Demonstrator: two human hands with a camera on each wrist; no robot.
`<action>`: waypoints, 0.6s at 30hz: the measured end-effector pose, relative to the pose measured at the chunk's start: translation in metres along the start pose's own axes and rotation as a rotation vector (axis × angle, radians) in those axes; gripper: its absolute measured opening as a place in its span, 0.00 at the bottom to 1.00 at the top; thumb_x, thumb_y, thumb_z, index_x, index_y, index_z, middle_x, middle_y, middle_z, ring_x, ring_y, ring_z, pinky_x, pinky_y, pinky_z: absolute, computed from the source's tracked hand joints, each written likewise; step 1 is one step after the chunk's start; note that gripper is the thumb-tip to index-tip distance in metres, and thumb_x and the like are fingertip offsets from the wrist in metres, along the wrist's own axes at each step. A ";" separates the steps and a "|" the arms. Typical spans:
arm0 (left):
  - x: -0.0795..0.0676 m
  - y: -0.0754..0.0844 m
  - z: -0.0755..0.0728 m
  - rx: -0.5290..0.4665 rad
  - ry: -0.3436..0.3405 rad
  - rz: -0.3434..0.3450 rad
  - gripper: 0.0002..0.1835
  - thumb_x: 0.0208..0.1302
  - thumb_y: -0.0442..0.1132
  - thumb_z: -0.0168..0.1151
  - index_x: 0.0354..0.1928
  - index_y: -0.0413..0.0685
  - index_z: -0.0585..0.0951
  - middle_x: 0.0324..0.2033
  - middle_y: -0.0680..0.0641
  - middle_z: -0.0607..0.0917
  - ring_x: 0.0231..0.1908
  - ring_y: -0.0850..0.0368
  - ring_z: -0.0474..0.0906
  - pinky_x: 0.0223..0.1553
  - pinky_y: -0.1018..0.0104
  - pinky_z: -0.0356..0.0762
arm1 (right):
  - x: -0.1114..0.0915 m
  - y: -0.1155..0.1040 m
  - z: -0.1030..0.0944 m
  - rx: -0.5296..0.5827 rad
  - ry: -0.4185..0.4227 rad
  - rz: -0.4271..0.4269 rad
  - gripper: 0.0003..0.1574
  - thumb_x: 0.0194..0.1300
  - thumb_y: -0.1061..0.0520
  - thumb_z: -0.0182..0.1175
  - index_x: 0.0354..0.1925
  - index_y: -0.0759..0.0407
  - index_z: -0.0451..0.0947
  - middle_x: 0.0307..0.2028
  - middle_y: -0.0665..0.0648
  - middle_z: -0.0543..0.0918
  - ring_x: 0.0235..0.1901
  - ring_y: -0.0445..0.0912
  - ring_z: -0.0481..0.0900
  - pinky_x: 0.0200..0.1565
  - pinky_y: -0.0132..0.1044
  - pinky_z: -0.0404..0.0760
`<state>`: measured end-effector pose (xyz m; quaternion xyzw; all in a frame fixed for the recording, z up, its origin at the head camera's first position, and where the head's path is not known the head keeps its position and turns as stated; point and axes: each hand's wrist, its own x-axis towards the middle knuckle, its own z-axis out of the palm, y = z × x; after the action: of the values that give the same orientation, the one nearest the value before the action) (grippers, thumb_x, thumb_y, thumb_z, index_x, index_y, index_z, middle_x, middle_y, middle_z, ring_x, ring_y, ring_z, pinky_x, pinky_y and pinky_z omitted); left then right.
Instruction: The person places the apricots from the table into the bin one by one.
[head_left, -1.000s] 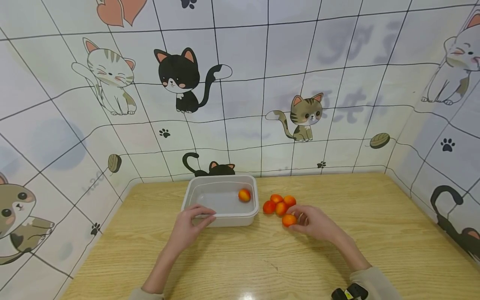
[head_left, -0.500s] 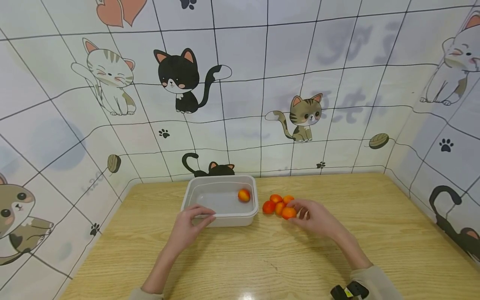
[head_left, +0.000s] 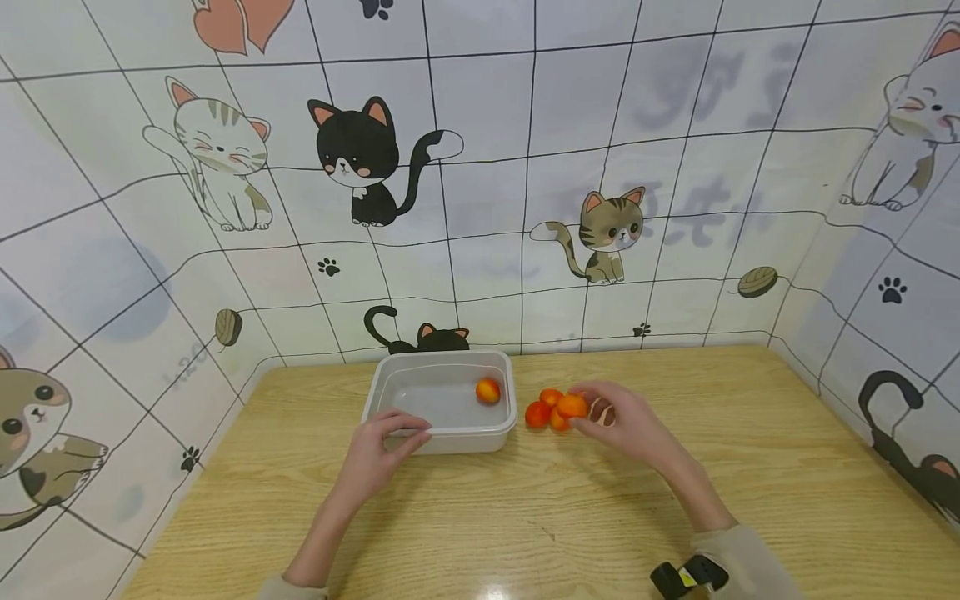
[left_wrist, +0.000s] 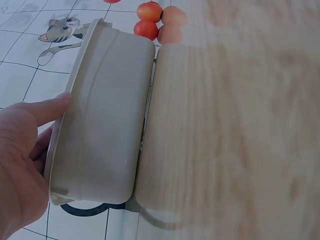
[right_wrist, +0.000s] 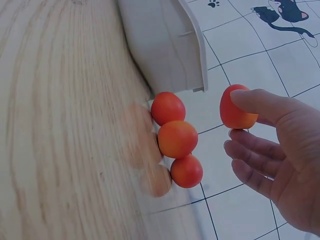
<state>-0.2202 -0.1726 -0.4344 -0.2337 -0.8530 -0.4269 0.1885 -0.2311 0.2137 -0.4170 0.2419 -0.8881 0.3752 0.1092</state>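
My left hand [head_left: 372, 457] pinches the near rim of a pale plastic container [head_left: 461, 442], thumb outside on the wall in the left wrist view. One orange-red cherry tomato [head_left: 488, 390] lies inside at the right. Above the table, my right hand [head_left: 632, 427] holds another cherry tomato [right_wrist: 234, 109] between thumb and fingers; its other fingers are loosely bent below. Beneath and left of it, a small cluster of tomatoes rests on the wood, among them a red tomato [head_left: 537, 414] and an orange tomato [right_wrist: 178, 139]. The held tomato partly hides the cluster in the head view.
The wooden table [head_left: 525, 533] extends in front of both hands and off to the right. A wall covering [head_left: 487, 208] with cartoon cats and grid lines stands close behind the container and along both sides. A dark device [head_left: 688, 577] sits at the right cuff.
My right hand has lifted its tomato from the table's near side of the cluster, moving it up and slightly left. My left hand and the container have stayed put.
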 end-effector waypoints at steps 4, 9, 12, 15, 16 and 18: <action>0.000 0.001 0.000 0.001 0.003 -0.002 0.05 0.58 0.35 0.75 0.37 0.50 0.89 0.36 0.61 0.86 0.40 0.60 0.82 0.43 0.62 0.80 | 0.003 -0.005 0.000 -0.006 0.019 -0.004 0.25 0.61 0.57 0.73 0.55 0.59 0.81 0.37 0.51 0.81 0.33 0.44 0.79 0.33 0.33 0.80; 0.001 0.003 0.002 0.015 0.019 0.009 0.05 0.57 0.33 0.75 0.35 0.48 0.89 0.35 0.58 0.86 0.38 0.60 0.83 0.40 0.63 0.81 | 0.007 -0.011 0.003 0.004 0.019 -0.006 0.27 0.61 0.59 0.73 0.58 0.60 0.80 0.37 0.51 0.80 0.33 0.45 0.78 0.34 0.34 0.80; 0.001 0.005 0.003 0.016 0.028 0.007 0.05 0.56 0.31 0.75 0.34 0.46 0.89 0.34 0.57 0.86 0.36 0.59 0.83 0.39 0.64 0.81 | 0.011 -0.014 0.005 0.021 0.020 -0.012 0.27 0.62 0.59 0.73 0.58 0.59 0.79 0.38 0.51 0.81 0.34 0.45 0.79 0.36 0.36 0.82; 0.002 0.007 0.003 0.014 0.032 -0.016 0.06 0.56 0.30 0.75 0.34 0.46 0.88 0.33 0.56 0.86 0.36 0.58 0.83 0.39 0.64 0.81 | 0.015 -0.017 0.008 0.040 0.027 -0.021 0.26 0.62 0.59 0.73 0.58 0.58 0.80 0.39 0.52 0.82 0.34 0.44 0.79 0.37 0.39 0.83; 0.002 0.008 0.004 0.013 0.033 -0.024 0.06 0.56 0.29 0.75 0.33 0.46 0.88 0.33 0.56 0.86 0.36 0.57 0.84 0.40 0.63 0.82 | 0.016 -0.018 0.009 0.045 0.030 -0.026 0.26 0.62 0.59 0.73 0.58 0.58 0.80 0.39 0.52 0.83 0.34 0.44 0.80 0.38 0.40 0.83; 0.003 0.010 0.004 0.013 0.029 -0.047 0.06 0.56 0.29 0.74 0.33 0.46 0.88 0.33 0.55 0.86 0.36 0.57 0.84 0.41 0.63 0.82 | 0.018 -0.021 0.011 0.059 0.036 -0.033 0.26 0.62 0.58 0.73 0.58 0.57 0.80 0.40 0.52 0.83 0.34 0.43 0.80 0.38 0.41 0.84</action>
<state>-0.2178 -0.1639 -0.4288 -0.2062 -0.8582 -0.4291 0.1922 -0.2364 0.1866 -0.4052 0.2529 -0.8704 0.4038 0.1240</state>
